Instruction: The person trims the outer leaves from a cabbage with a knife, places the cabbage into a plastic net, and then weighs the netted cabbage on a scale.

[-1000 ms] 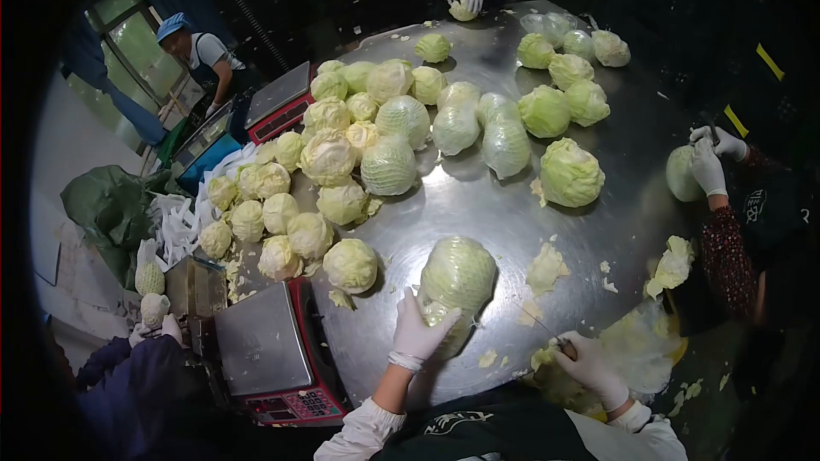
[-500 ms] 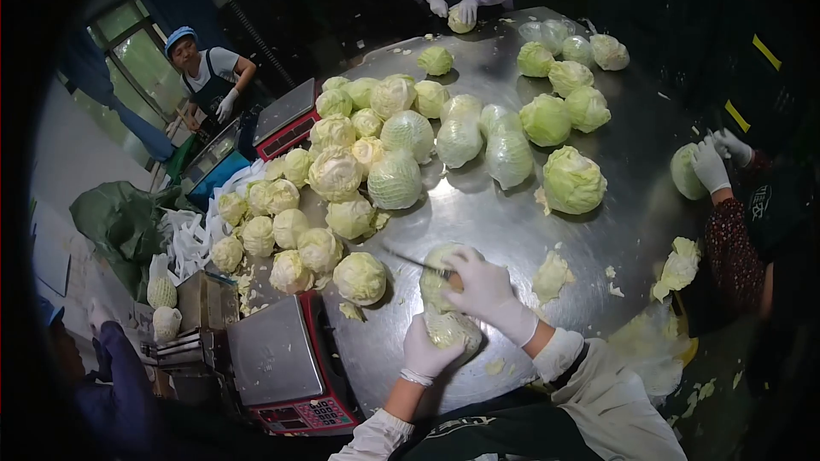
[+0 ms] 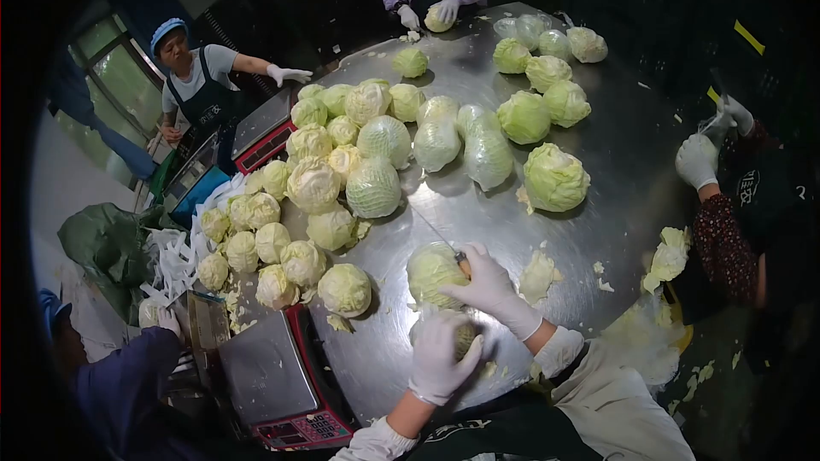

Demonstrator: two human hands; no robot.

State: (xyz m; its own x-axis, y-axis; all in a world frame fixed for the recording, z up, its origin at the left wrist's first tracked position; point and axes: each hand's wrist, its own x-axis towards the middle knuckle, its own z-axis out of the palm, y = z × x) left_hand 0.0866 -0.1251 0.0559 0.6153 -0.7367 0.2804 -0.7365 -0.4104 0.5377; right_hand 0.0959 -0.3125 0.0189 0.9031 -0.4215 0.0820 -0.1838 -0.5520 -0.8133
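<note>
My gloved right hand (image 3: 491, 286) is closed around the handle of a knife (image 3: 463, 263), its thin blade pointing up and left over the table. Beneath its fingers sits a pale green cabbage (image 3: 434, 269). Closer to me, my gloved left hand (image 3: 438, 360) curls over a second, plastic-wrapped cabbage (image 3: 464, 337) and covers most of it. The left thumb stands out to the right along that cabbage's side. Clear film shows between the two heads.
Many cabbages (image 3: 314, 183), some wrapped, crowd the metal table (image 3: 401, 307) ahead and left. A red scale (image 3: 273, 358) stands at my left. Loose leaves (image 3: 538, 277) lie to the right. Co-workers stand around the table, one at the right with gloved hands (image 3: 698, 160).
My left hand has turned and moved up over the wrapped cabbage. The knife blade now points more upward. At the left, a co-worker's arm has stretched out toward the far scale.
</note>
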